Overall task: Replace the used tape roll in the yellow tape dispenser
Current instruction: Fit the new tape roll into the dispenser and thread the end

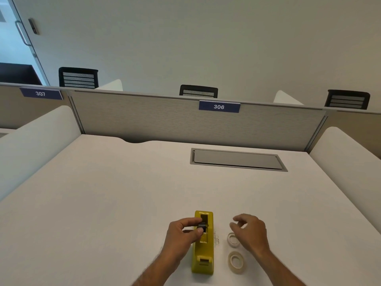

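The yellow tape dispenser [203, 251] lies lengthwise on the white desk [115, 193], its cutter end toward me and its roll bay open on top. My left hand [184, 232] pinches a small black spool core [202, 226] right over that bay. To the right lie two clear tape rolls flat on the desk: the far roll [233, 240] is partly under my right hand [250, 230], and the near roll [236, 262] is in full view. My right hand hovers with curled, spread fingers and holds nothing. A short strip of tape [216, 239] lies beside the dispenser.
A grey cable hatch [237, 159] is set into the desk at the back right. A fabric partition [185, 120] labelled 306 closes the far side, and white side panels [346, 153] flank the desk. Black chairs [198, 91] stand beyond.
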Available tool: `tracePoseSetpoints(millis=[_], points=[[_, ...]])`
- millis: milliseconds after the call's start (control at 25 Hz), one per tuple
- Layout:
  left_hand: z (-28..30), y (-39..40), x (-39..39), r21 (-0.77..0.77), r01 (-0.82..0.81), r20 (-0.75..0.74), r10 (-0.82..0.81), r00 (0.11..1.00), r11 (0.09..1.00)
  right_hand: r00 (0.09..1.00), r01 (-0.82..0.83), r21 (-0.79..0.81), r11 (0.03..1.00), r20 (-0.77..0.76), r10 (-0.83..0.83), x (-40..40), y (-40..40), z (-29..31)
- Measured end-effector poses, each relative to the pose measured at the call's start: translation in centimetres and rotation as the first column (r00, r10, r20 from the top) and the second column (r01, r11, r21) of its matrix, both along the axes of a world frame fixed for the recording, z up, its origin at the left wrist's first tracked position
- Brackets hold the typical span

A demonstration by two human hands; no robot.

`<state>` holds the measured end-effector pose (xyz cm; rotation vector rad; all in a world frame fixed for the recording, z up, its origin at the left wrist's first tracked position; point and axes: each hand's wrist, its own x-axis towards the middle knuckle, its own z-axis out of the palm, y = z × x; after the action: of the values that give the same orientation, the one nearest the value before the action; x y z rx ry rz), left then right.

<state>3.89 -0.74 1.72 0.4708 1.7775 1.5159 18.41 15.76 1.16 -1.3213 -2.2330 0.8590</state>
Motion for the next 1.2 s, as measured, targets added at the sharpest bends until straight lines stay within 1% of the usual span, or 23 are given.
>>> tracePoseSetpoints(millis=[40,80,120,160,240,280,320,400,480,600,680,760,800,840,880,920,1000,1080,1200], points=[[0.0,0.0,0.0,-0.002,0.000,0.002,0.000,1.000,1.000,0.998,-0.041,-0.011,0.999,-0.048,0.041,-0.1,-0.2,0.4],[0.0,0.1,0.1,-0.008,0.000,0.002,0.000,1.000,1.000,0.994,-0.093,-0.018,0.995,-0.053,0.092,0.0,-0.4,0.7],[0.0,0.1,0.1,-0.013,0.001,0.003,0.000,1.000,1.000,0.987,-0.164,-0.009,0.986,-0.005,0.164,0.2,-0.6,1.0],[0.0,0.1,0.1,-0.011,0.003,0.009,-0.003,1.000,1.000,0.964,-0.245,0.013,0.969,0.105,0.243,0.5,-0.7,1.1],[0.0,0.1,0.2,-0.002,0.010,0.024,-0.010,1.000,1.000,0.870,-0.378,0.038,0.925,0.355,0.342,1.1,-1.0,1.0],[0.0,0.0,0.2,-0.003,0.011,0.026,-0.011,1.000,1.000,0.827,-0.406,0.020,0.914,0.433,0.358,1.4,-1.2,0.9],[0.0,0.0,0.3,-0.004,0.010,0.026,-0.010,1.000,1.000,0.802,-0.412,-0.012,0.911,0.471,0.369,1.7,-1.4,0.8],[0.0,-0.1,0.4,-0.002,0.009,0.030,-0.009,1.000,1.000,0.771,-0.429,-0.041,0.902,0.503,0.390,2.1,-1.9,0.4],[0.2,-0.2,0.4,0.006,0.011,0.034,-0.011,0.999,1.000,0.749,-0.462,-0.009,0.887,0.532,0.395,2.5,-2.4,-0.1],[0.4,-0.3,0.5,0.022,0.010,0.035,-0.011,0.999,1.000,0.743,-0.468,0.018,0.884,0.550,0.382,3.1,-2.8,-0.8],[0.5,-0.3,0.5,0.034,0.009,0.039,-0.010,0.999,0.999,0.772,-0.445,-0.007,0.895,0.504,0.388,3.2,-3.0,-1.2],[0.7,-0.3,0.7,0.030,-0.001,0.042,0.000,0.999,1.000,0.828,-0.394,-0.057,0.917,0.411,0.381,2.9,-3.1,-1.1],[0.9,-0.3,0.8,0.022,-0.007,0.039,0.006,0.999,1.000,0.890,-0.325,-0.126,0.937,0.296,0.348,2.7,-3.1,-0.9],[1.0,-0.3,0.9,0.016,-0.011,0.034,0.010,0.999,1.000,0.947,-0.249,-0.246,0.937,0.141,0.289,2.5,-2.9,-0.6],[1.1,-0.3,1.0,0.014,-0.010,0.027,0.009,1.000,1.000,0.977,-0.202,-0.372,0.906,-0.013,0.212,2.2,-2.7,-0.2],[1.2,-0.3,1.1,0.014,-0.006,0.018,0.005,1.000,1.000,0.980,-0.191,-0.484,0.854,-0.145,0.137,2.1,-2.6,0.3],[1.4,-0.3,1.3,0.012,0.008,0.003,-0.008,1.000,1.000,0.948,-0.244,-0.587,0.772,-0.311,0.063,1.8,-2.3,1.3],[1.6,-0.2,1.5,0.004,0.023,-0.011,-0.023,1.000,1.000,0.916,-0.306,-0.619,0.723,-0.400,0.045,1.5,-2.2,2.1],[1.9,-0.1,1.9,0.000,0.047,-0.022,-0.047,0.999,0.999,0.895,-0.354,-0.639,0.683,-0.444,0.047,1.2,-2.3,2.5]])
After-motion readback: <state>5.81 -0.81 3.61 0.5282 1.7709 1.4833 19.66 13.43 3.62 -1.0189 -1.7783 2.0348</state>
